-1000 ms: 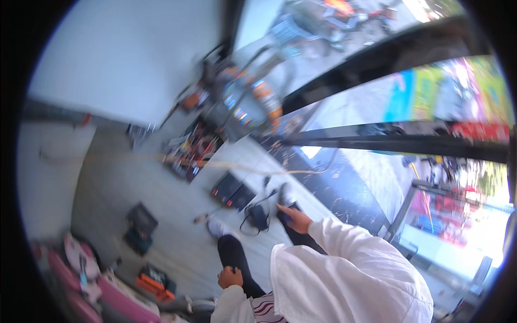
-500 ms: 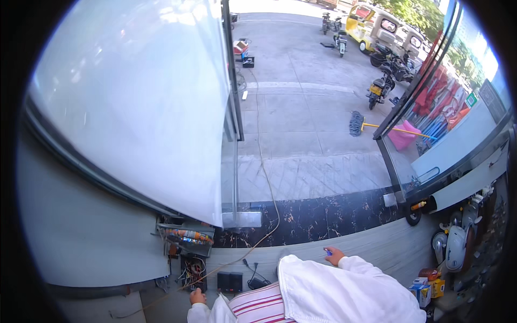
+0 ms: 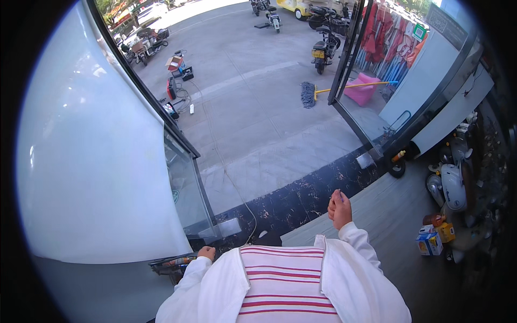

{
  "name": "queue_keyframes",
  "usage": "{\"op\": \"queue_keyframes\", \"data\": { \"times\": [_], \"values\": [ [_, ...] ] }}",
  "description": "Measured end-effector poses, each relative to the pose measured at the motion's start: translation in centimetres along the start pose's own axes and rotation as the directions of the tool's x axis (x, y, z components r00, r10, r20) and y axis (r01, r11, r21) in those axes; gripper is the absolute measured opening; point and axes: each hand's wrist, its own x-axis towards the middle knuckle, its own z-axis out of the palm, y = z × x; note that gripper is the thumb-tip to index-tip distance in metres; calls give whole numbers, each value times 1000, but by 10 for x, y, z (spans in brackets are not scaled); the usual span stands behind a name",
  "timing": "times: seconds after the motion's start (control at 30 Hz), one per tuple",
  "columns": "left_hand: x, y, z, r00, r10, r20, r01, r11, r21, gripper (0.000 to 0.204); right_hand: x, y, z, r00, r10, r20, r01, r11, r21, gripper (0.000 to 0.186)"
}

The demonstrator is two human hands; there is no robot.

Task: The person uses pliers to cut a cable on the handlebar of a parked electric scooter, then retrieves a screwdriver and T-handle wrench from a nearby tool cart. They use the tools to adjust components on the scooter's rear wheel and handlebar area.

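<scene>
Shifting toward the marbled sill (image 3: 299, 199), the right hand (image 3: 339, 209) is clenching a small bluish object (image 3: 340, 196); whether the left hand (image 3: 207, 252) is holding anything, I can't tell. That cable (image 3: 253, 219) trailing beside the shoe (image 3: 263, 234) could be causing a stumble.

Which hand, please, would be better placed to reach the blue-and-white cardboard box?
Probably the right hand: it is nearer the box, which stands on that side, while the left hand is on the body's other side. However, the right hand is curled and appears to hold something small.
</scene>
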Motion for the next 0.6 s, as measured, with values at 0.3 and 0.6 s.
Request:
{"op": "queue_keyframes", "data": {
  "times": [0.3, 0.6],
  "values": [
    [182, 115, 35, 971, 240, 9, -239, 969, -57, 36, 160, -129, 74, 885, -204, 419, 109, 965, 240, 31],
    [284, 475, -28, 943, 331, 46, -263, 821, -506, 25, 353, -225, 113, 754, -90, 651, -138, 947, 290, 42]
  ]
}}
